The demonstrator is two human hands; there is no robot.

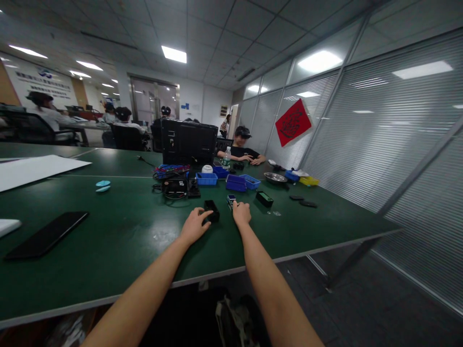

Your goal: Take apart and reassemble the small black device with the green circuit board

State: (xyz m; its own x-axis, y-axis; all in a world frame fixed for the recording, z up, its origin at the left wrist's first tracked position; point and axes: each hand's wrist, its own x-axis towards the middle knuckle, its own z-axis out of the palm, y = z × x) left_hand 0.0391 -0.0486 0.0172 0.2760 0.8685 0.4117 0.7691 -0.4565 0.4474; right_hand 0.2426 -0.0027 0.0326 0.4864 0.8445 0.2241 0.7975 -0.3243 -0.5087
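Note:
My left hand (pixel 195 224) rests on the green table (pixel 119 241) with its fingers curled against a small black box (pixel 211 210). My right hand (pixel 241 212) lies just to the right, fingers closed at a small device with a light-coloured face (pixel 230 199). Both forearms reach out over the table's near edge. Whether either object is lifted off the table is unclear.
Blue trays (pixel 238 182), a white round object (pixel 207 168), tangled cables (pixel 173 188), another black box (pixel 264 198) and a metal bowl (pixel 275 178) lie beyond. A black phone (pixel 47 234) sits left. A person sits at the far end; others work behind.

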